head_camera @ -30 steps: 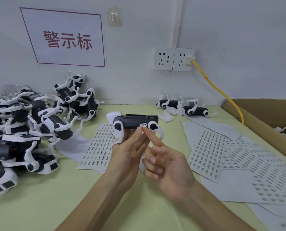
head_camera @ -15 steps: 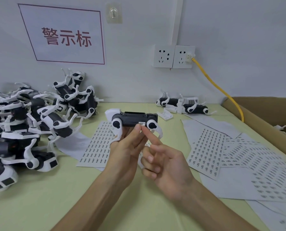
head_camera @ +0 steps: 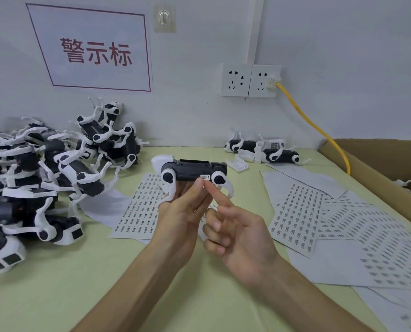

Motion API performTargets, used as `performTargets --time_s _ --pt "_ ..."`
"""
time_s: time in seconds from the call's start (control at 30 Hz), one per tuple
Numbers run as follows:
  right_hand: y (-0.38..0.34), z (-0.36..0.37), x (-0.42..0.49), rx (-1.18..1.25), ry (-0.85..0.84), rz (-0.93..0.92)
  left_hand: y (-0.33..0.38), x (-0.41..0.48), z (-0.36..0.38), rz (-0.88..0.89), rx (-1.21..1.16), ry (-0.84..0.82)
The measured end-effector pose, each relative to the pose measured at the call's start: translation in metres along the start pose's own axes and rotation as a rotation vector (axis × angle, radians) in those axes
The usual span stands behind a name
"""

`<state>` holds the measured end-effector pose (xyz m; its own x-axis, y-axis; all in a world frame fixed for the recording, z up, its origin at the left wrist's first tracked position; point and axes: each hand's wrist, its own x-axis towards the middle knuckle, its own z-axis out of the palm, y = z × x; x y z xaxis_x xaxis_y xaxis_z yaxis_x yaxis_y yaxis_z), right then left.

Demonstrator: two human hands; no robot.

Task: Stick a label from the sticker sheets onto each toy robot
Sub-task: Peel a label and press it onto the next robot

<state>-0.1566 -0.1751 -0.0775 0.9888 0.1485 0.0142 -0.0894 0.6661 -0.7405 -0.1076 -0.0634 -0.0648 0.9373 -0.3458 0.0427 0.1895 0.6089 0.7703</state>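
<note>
While the pale green worktop [head_camera: 80,283] is stretching across the whole lower view, a brown cardboard box [head_camera: 379,164] is sitting along its edge at 3 o'clock. A big heap of black-and-white toy robots [head_camera: 44,168] is lying tangled at 9 o'clock, reaching back to the wall. Overlapping sticker sheets [head_camera: 319,219] are spreading from 3 to 5 o'clock, and one more sheet [head_camera: 139,207] is lying near the centre, partly tucked under the heap's edge. A white sign [head_camera: 92,49] with red characters is hanging on the wall at 11 o'clock, and a yellow cable [head_camera: 319,130] is running down from the wall sockets [head_camera: 250,80] at 1 o'clock towards the box. Two more robots [head_camera: 262,152] are lying against the wall at 1 o'clock.

At the centre, the left hand [head_camera: 180,219] is gripping a single toy robot [head_camera: 192,170] from below, lifted clear of the worktop, its black body level and its white legs hanging down. The right hand [head_camera: 238,233], just at 4 o'clock from the left one, is holding nothing: its index finger is reaching straight up to the robot's lower edge while the other fingers are curling inward. A small white label [head_camera: 205,177] is sitting on the robot's near side, right above that fingertip and beside the left thumb tip.
</note>
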Motion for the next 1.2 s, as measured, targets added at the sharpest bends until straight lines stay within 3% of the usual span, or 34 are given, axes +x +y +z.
performTargets --time_s 0.97,1.03,1.13,1.2 --pt "0.004 -0.002 0.001 -0.048 0.074 -0.029 -0.007 0.004 -0.002 0.099 0.014 0.113" --pt "0.007 0.000 -0.002 -0.297 0.172 -0.211 -0.007 0.005 -0.003 0.110 -0.002 0.120" --pt "0.007 0.002 -0.009 -0.803 0.368 -0.701 -0.007 0.006 -0.003 0.131 0.023 0.120" --pt "0.002 0.001 -0.010 -0.978 0.469 -0.898 -0.008 0.006 -0.003 0.145 0.051 0.119"
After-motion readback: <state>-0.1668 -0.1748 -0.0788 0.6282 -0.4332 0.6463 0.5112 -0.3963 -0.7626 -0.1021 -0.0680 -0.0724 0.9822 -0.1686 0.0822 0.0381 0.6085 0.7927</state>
